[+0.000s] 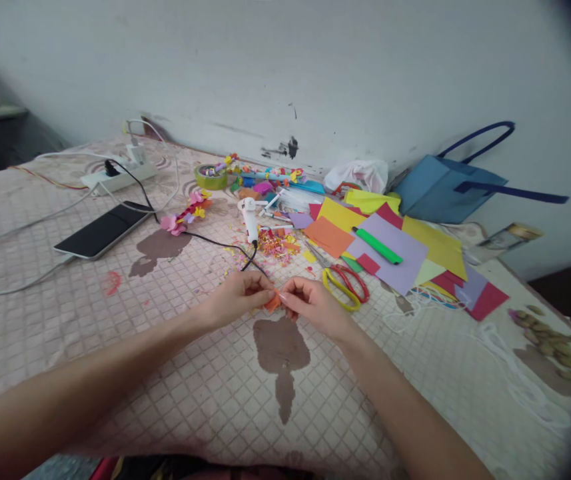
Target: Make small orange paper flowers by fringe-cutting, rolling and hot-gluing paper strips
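Between my two hands is a small piece of orange paper (273, 302), held just above the table. My left hand (245, 293) pinches its left side with thumb and fingers. On the other side my right hand (310, 301) has its fingertips closed at the paper's edge. Red and yellow handled scissors (345, 287) lie right beside my right hand. Beyond the hands, a white glue gun (249, 220) rests by a heap of tiny coloured paper scraps (278, 245). The exact shape of the orange piece is partly hidden by my fingers.
Coloured paper sheets (410, 250) with a green cutter (378, 246) lie to the right, near a blue bag (450, 190). White string (515, 373) is at far right. Leftward are a paper flower strip (185, 213), a phone (105, 230) and a corded power strip (120, 177).
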Available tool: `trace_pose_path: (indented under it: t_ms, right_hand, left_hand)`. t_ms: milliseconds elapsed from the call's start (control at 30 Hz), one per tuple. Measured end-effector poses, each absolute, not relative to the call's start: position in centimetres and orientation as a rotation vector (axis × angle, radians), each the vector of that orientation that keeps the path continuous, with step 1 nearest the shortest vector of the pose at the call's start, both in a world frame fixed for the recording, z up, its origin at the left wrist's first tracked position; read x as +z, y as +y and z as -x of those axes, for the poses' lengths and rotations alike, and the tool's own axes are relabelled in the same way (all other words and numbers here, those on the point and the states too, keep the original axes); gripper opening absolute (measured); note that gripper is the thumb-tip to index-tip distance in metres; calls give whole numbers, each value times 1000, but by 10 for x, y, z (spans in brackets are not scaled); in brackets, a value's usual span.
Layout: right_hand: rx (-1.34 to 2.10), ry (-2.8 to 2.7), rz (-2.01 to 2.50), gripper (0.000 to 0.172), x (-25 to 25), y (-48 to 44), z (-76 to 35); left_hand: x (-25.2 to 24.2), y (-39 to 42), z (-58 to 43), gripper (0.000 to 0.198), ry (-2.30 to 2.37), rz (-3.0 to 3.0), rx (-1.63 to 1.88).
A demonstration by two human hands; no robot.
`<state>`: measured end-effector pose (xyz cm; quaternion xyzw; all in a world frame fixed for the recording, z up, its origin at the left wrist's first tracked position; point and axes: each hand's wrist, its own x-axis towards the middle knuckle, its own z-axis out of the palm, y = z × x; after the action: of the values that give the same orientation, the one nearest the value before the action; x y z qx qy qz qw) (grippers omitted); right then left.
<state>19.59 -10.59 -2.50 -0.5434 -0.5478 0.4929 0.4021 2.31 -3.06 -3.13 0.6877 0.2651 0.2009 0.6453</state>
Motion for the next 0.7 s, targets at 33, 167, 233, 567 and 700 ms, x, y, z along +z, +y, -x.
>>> trace_pose_path:
  t_ms: [33, 167, 233, 567, 700]
  right_hand:
    - [1243, -1388, 1359, 21, -24, -106, -197]
    - [1260, -1377, 1217, 14, -20, -106, -200]
    - [1281, -1390, 1157, 12, -20, -106, -201]
    - [1278, -1442, 1185, 13, -21, -105, -201]
    - [1260, -1456, 1187, 12, -22, -104, -201]
  left_hand:
    - [-31, -30, -23, 22, 596, -1515, 451]
    - [-29, -29, -22, 23, 571, -1224, 364]
    - [-28, -29, -21, 21, 540, -1119, 308]
    - [-30, -30, -22, 20, 476, -1267, 311]
    - [-30, -30, -23, 20, 483, -1366, 342]
